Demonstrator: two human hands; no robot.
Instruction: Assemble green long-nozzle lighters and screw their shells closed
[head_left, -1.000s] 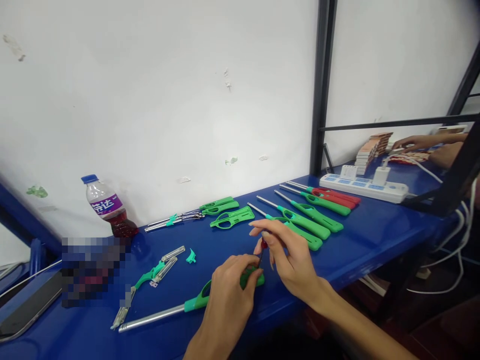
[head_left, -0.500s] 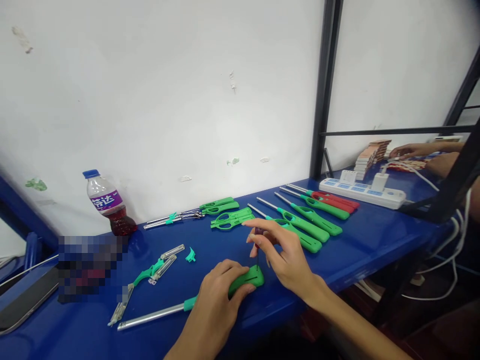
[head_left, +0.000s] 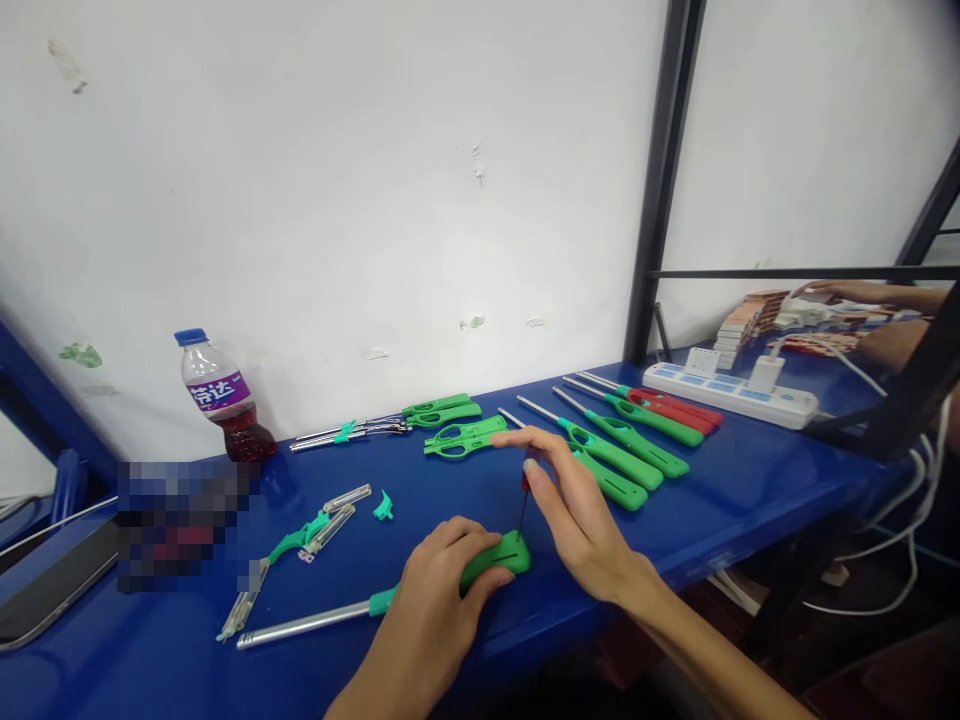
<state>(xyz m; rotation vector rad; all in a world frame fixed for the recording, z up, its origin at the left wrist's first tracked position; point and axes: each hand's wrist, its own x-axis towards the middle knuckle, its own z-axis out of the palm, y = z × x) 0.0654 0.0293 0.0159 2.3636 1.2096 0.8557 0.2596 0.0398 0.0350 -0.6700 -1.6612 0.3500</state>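
My left hand (head_left: 442, 575) is closed around the green handle of a long-nosed lighter (head_left: 319, 622), which lies on the blue table with its metal tube pointing left. In my right hand (head_left: 574, 510) is a small screwdriver (head_left: 523, 500) with a dark red handle, held upright. Its thin shaft comes down to the end of the green handle, near the slot; the tip's exact seat is too small to make out. Left of my hands lie clear fuel tanks (head_left: 255, 590), a teal-green trigger part (head_left: 289, 543) and a small teal piece (head_left: 383, 505).
Several assembled green lighters (head_left: 615, 450) and red ones (head_left: 679, 408) lie in a row at right. Green half shells (head_left: 457, 438) and metal tubes (head_left: 330, 440) are near the wall. A drink bottle (head_left: 225, 395) stands left, a power strip (head_left: 731, 395) right. Another person's hand (head_left: 847, 290) is beyond the frame.
My right hand has shifted slightly to the right and its index finger is straighter. The screwdriver leans a little more. My left hand keeps its hold; the view has moved slightly.
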